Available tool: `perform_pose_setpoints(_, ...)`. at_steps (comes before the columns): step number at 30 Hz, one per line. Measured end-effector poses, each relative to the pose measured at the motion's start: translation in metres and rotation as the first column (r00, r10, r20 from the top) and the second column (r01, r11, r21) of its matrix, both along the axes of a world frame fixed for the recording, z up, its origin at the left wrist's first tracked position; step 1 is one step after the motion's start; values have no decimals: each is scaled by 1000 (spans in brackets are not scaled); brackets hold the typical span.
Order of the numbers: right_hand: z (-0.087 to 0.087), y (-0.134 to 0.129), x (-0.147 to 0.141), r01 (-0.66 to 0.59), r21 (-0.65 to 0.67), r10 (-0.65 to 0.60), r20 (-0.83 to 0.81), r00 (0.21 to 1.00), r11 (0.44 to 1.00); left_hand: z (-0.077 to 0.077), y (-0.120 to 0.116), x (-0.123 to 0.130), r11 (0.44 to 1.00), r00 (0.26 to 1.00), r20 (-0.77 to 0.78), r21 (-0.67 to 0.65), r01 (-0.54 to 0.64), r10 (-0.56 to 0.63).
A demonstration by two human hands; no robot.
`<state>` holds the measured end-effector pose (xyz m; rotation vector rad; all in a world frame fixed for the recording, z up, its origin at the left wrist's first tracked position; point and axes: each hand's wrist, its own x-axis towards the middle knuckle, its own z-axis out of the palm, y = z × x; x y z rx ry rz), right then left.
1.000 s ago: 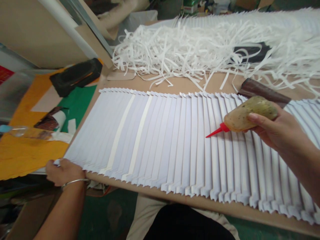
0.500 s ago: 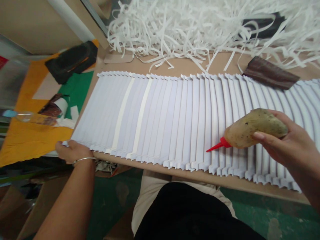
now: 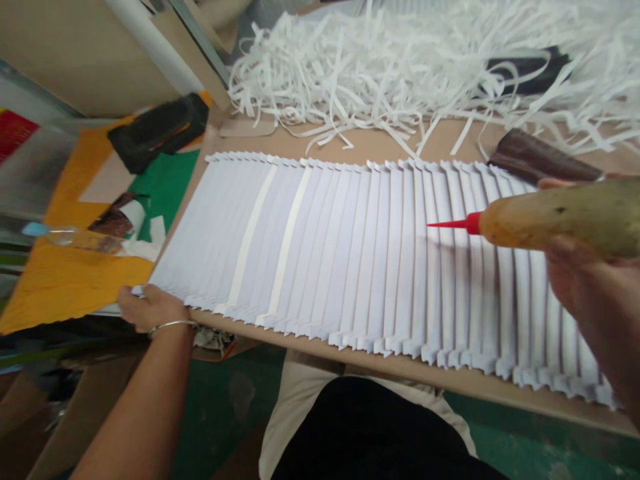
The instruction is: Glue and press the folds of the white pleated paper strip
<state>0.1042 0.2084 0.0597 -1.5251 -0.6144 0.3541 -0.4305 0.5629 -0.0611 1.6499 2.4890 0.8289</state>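
Observation:
A long row of white paper pieces (image 3: 345, 247) lies overlapped like shingles, their notched ends along the front and back. My left hand (image 3: 153, 308), with a bracelet at the wrist, pinches the near left corner of the row. My right hand (image 3: 580, 280) is wrapped round a stained yellowish glue bottle (image 3: 560, 213) with a red pointed nozzle. The bottle is held nearly level above the right half of the row, its nozzle pointing left. Whether the tip touches the paper I cannot tell.
A heap of shredded white paper strips (image 3: 400, 73) covers the back of the brown table (image 3: 300, 137). A dark brown wrapped piece (image 3: 543, 157) lies behind the row. Left are orange sheeting (image 3: 65, 273), a green sheet (image 3: 165, 180), a black object (image 3: 160, 130) and a clear bottle (image 3: 60, 235).
My right hand has moved the glue bottle back and to the right, nearer the camera, and levelled it. My left hand stays at the corner. The whole view has shifted slightly.

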Motion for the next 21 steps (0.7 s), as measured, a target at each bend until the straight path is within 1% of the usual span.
perform_pose_setpoints(1, -4, 13, 11, 4, 84, -3, -8, 1000, 996, 2, -1, 2, 1000, 1000, 0, 8, -21, 21)
perform_pose_setpoints(2, -9, 27, 23, -1, 143, 9, -53, 999, 990, 3, -2, 3, 999, 999, 0, 14, -38, 38)
perform_pose_setpoints(3, -14, 40, 36, -16, 164, 37, -123, 992, 986, 4, -3, 4, 998, 999, 2, 17, -53, 53)
perform_pose_setpoints(6, -26, 75, 73, -42, 149, 88, -311, 946, 988, 7, -4, 7, 996, 996, 0, 15, -84, 84)
perform_pose_setpoints(9, -36, 101, 96, -25, 126, 68, -350, 934, 992, 10, -3, 7, 995, 995, -15, 4, -95, 95)
perform_pose_setpoints(12, -41, 120, 104, -4, 110, 40, -328, 944, 994, 11, -2, 7, 995, 995, -35, -3, -96, 96)
perform_pose_setpoints(15, -45, 134, 107, -17, 89, 43, -294, 955, 996, 11, -1, 6, 995, 994, -51, -6, -101, 100)
perform_pose_setpoints(18, -49, 144, 110, -37, 65, 54, -286, 957, 997, 11, -1, 4, 995, 993, -66, -3, -97, 97)
perform_pose_setpoints(21, -52, 148, 111, -35, 41, 45, -273, 961, 999, 10, 0, 1, 996, 993, -73, 1, -88, 88)
